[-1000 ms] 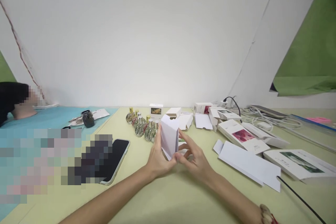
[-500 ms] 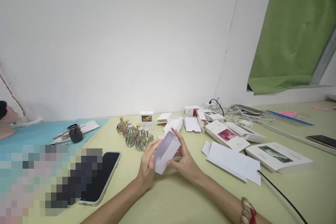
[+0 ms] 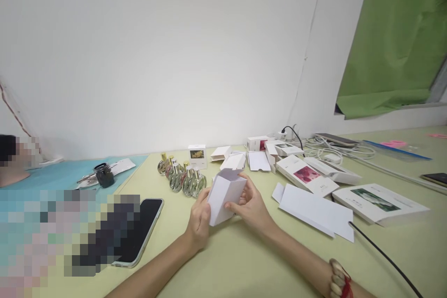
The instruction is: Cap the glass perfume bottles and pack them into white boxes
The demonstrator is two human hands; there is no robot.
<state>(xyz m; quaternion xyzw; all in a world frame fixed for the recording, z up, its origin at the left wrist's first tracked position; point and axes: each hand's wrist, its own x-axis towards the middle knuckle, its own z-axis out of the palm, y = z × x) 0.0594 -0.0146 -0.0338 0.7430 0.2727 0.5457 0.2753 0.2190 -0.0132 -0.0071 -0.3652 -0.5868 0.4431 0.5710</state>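
Observation:
Both my hands hold a small white cardboard box (image 3: 223, 195) above the pale green table (image 3: 244, 260). My left hand (image 3: 198, 218) grips its lower left side with curled fingers. On the right side my right hand (image 3: 249, 205) wraps around it, thumb on the front face. The box stands nearly upright, its top end open toward the far side. Just behind it stands a cluster of small glass perfume bottles (image 3: 181, 177) with gold and silver caps.
A black phone (image 3: 138, 230) lies to the left. Flattened and folded white boxes (image 3: 307, 174), white card sheets (image 3: 314, 212) and a printed flat box (image 3: 379, 201) lie to the right. White cables (image 3: 342, 151) run along the back. A black cord (image 3: 384, 256) crosses the near right. A dark jar (image 3: 104, 174) sits on blue cloth.
The box has been turned from tilted on its side to nearly upright in my hands. The view has shifted slightly.

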